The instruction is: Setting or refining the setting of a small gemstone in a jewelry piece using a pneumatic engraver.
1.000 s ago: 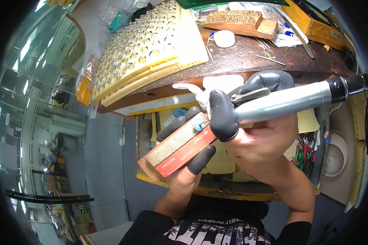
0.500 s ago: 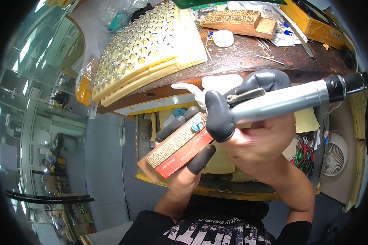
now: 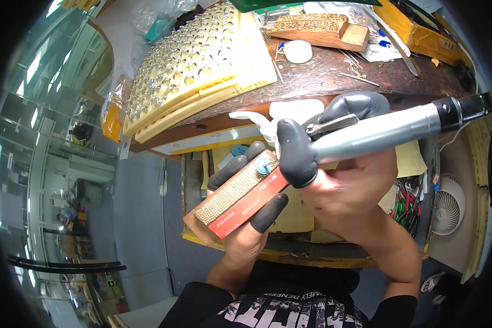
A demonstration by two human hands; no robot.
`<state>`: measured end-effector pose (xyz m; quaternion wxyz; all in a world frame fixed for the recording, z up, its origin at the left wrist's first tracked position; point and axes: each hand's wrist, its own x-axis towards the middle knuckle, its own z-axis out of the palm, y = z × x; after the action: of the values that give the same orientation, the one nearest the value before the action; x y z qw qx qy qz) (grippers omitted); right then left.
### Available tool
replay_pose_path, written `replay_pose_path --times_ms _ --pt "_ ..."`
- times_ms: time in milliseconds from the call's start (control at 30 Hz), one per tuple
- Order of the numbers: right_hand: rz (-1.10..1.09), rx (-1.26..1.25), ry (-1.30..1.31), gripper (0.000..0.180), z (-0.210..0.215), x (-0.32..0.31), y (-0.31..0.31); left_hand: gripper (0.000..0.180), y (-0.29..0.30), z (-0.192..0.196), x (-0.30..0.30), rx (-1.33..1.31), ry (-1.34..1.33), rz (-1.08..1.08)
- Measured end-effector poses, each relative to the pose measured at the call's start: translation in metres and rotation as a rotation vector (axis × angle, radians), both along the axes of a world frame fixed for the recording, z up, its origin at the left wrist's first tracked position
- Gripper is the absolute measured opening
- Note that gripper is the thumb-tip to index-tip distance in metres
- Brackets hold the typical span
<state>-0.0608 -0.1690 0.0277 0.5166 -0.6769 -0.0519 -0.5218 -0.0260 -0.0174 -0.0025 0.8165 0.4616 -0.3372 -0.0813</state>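
My left hand, in black finger cots, is closed around a wooden block. A strip of gold-coloured mesh lies along the block's top, beside red tape with pale print. My right hand grips a silver rotary handpiece, with black cots on its thumb and a bent finger. At the handpiece's tip a small light-blue disc sits over the far end of the mesh; whether it touches cannot be made out. Behind my right thumb is a white glove-like piece, partly hidden.
On the bench stand a cream board with rows of shiny round pieces, a second wooden block, a white round lid and metal tools. Below my hands is an open drawer with cables. A fan stands right.
The handpiece and my right hand have shifted very slightly to the right. The block in my left hand stays in place. A round pale object has come into view at the lower right.
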Motion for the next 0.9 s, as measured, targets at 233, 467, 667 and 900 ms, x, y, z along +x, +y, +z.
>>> replay_pose_path --times_ms 233,467,667,900 --pt "0.016 0.000 0.057 0.039 0.0028 -0.0037 0.0026 0.072 0.0003 -0.0011 0.0013 0.014 -0.031 0.000" --pt "0.060 0.062 0.032 0.037 0.0017 -0.0025 0.0008 0.072 0.0016 -0.0003 -0.0017 0.057 0.038 0.047" --pt "-0.009 -0.083 0.069 0.039 0.0047 -0.0044 0.0013 0.071 0.0014 -0.0008 0.0000 0.062 -0.035 0.031" --pt "0.046 0.052 0.019 0.037 0.0015 -0.0019 0.0009 0.071 0.0030 -0.0027 -0.0009 0.117 -0.020 0.086"
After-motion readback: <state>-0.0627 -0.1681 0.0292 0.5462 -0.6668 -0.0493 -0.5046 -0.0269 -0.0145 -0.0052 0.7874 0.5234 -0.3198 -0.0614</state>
